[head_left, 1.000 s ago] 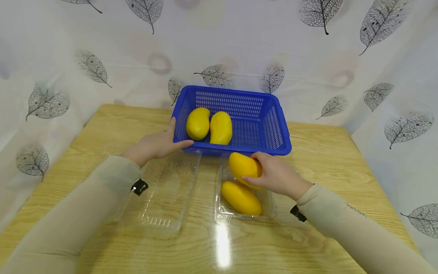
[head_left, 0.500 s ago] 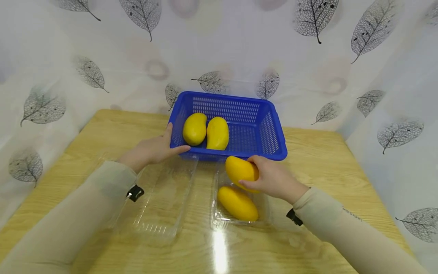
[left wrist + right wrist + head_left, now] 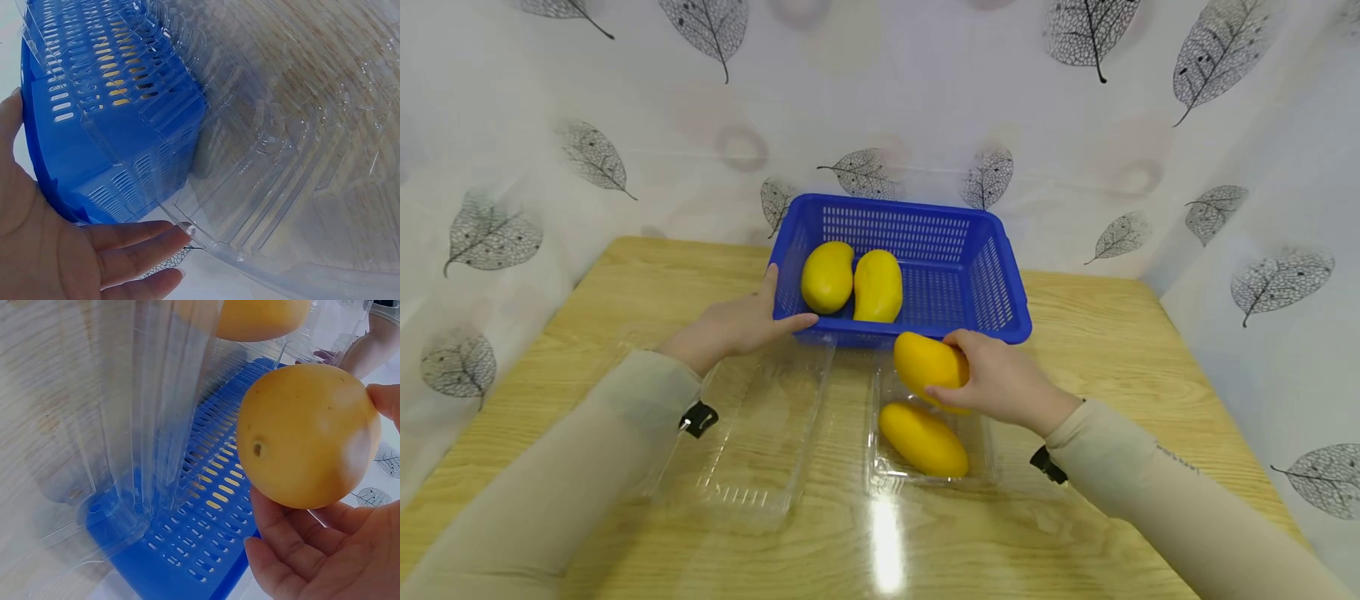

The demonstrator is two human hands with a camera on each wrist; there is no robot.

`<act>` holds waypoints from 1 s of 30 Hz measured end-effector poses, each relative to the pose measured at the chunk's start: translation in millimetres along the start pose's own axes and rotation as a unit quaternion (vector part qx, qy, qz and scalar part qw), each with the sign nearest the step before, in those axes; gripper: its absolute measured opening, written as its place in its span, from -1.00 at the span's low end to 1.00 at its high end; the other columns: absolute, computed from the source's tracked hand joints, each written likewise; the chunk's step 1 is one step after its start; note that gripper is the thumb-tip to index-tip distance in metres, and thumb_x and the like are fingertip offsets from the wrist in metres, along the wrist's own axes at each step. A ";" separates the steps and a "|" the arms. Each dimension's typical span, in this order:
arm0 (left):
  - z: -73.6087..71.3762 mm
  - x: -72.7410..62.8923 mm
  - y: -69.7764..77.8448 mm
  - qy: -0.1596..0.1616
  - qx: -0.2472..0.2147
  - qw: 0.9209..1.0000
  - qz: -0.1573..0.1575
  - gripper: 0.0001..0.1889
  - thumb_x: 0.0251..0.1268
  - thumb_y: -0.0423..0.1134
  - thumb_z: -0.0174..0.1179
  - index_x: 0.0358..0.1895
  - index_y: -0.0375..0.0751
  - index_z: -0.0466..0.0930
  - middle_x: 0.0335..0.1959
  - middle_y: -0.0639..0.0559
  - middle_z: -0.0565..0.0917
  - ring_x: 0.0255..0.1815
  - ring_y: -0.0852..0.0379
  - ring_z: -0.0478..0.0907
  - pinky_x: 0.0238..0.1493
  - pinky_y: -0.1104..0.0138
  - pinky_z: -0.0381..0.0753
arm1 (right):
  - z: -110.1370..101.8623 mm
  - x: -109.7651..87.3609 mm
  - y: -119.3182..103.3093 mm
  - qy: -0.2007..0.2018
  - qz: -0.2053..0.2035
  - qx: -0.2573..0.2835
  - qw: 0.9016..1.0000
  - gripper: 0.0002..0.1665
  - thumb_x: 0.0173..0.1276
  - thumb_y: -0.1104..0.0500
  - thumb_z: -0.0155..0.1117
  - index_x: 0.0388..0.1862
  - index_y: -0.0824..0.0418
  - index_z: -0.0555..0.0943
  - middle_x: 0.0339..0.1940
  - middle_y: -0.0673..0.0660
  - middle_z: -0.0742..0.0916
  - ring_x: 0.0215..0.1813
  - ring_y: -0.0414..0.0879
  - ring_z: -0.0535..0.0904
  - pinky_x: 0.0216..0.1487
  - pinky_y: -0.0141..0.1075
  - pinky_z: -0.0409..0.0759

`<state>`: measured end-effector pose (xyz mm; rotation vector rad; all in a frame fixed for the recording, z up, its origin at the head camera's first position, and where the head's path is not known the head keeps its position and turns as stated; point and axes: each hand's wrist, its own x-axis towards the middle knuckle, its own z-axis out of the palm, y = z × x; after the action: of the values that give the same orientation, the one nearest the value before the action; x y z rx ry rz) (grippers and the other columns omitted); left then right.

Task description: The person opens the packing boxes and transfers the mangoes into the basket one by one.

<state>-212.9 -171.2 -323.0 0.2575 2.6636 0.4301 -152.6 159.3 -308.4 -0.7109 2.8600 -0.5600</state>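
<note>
My right hand (image 3: 1011,379) grips a yellow mango (image 3: 928,367), its thumb on the near side and fingers curled behind. The mango is over the back part of a clear plastic clamshell container (image 3: 878,467), just in front of the basket. A second mango (image 3: 923,439) lies inside that container. My left hand (image 3: 733,327) rests at the front left corner of a blue basket (image 3: 955,333), thumb along the rim. In the left wrist view its fingers (image 3: 134,250) stretch out straight beneath the basket's rim. Two more mangoes (image 3: 827,277) sit in the basket's left half.
The container's clear lid (image 3: 752,442) spreads out to the left on the wooden table (image 3: 835,542), partly under my left forearm. A leaf-patterned cloth (image 3: 925,100) hangs behind the table and along its sides. Light reflects off the table's front.
The head view has shifted slightly. Both hands, the held mango and the basket keep nearly the same places.
</note>
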 end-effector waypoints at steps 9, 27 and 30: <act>-0.3 2.4 0.2 0.004 0.005 1.000 0.002 0.26 -0.07 0.66 -0.40 0.39 -0.30 -0.64 0.37 -0.41 0.09 0.23 -0.33 0.30 -0.29 0.09 0.54 | -5.2 1.8 -2.0 0.003 -0.006 0.008 1.000 -0.35 0.05 -0.19 0.37 -0.04 0.24 0.50 -0.33 0.00 0.60 -0.42 -0.16 0.45 -0.40 -0.30 0.45; -0.3 1.6 -0.6 0.004 0.013 1.000 0.002 0.26 -0.08 0.66 -0.43 0.39 -0.30 -0.64 0.37 -0.41 0.11 0.24 -0.33 0.28 -0.11 -0.03 0.48 | -11.5 5.7 -9.3 -0.008 0.001 0.011 1.000 -0.33 0.06 -0.21 0.34 -0.01 0.21 0.48 -0.34 -0.02 0.59 -0.41 -0.15 0.46 -0.40 -0.30 0.46; 0.0 0.7 -0.2 0.004 0.011 1.000 0.003 0.25 -0.06 0.66 -0.42 0.39 -0.31 -0.63 0.36 -0.41 0.12 0.24 -0.33 0.28 -0.11 -0.03 0.48 | -11.4 5.1 -8.7 -0.008 0.005 0.015 1.000 -0.34 0.06 -0.21 0.34 -0.01 0.21 0.48 -0.34 -0.02 0.59 -0.41 -0.15 0.46 -0.40 -0.30 0.47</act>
<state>-213.6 -171.2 -323.3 0.2711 2.6777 0.4034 -156.0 153.4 -294.8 -0.6928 2.8330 -0.5936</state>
